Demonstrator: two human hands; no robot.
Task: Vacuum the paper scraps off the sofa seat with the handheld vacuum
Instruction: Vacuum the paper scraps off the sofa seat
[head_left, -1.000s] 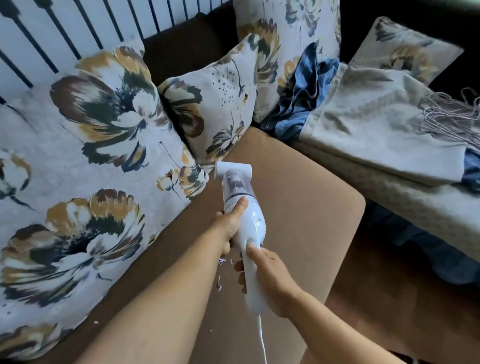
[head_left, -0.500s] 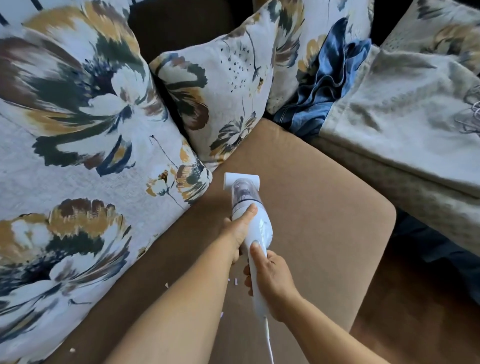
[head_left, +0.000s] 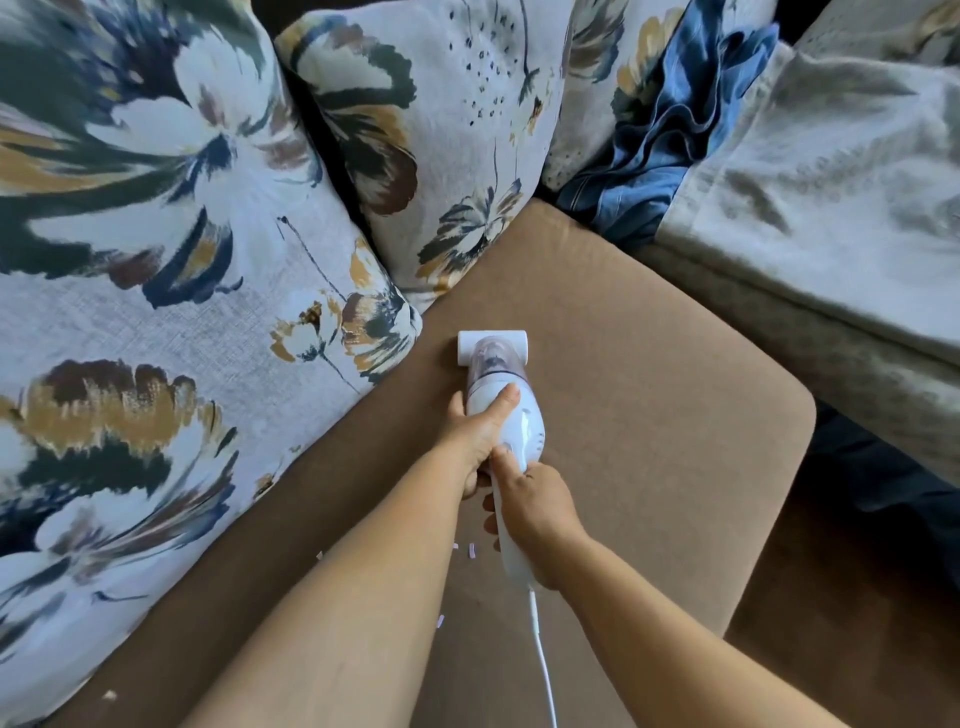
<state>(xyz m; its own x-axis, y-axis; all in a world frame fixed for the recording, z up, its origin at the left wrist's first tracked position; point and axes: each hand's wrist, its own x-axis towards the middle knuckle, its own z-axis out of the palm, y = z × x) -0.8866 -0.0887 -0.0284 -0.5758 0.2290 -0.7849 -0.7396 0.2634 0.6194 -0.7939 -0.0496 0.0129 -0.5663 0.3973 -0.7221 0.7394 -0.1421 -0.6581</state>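
Head view looks down on a white handheld vacuum lying nose-forward on the brown sofa seat, its wide suction head flat against the fabric just beside the floral cushion. Both hands hold it: the left hand wraps the rounded body, thumb laid along the top, while the right hand curls round the slim rear handle, thumb pressing near the switch. A white cord trails back from the handle.

Judging by its small hard plastic shell, the vacuum should be light and stiff, smooth enough to twist in a loose grip; the narrow handle looks like the right place to hold, with the body steadied from above. Paper scraps lie on the seat behind the nozzle, under the forearms, with more beside the cushion edge. They look tiny and feather-light, likely to scatter if brushed.
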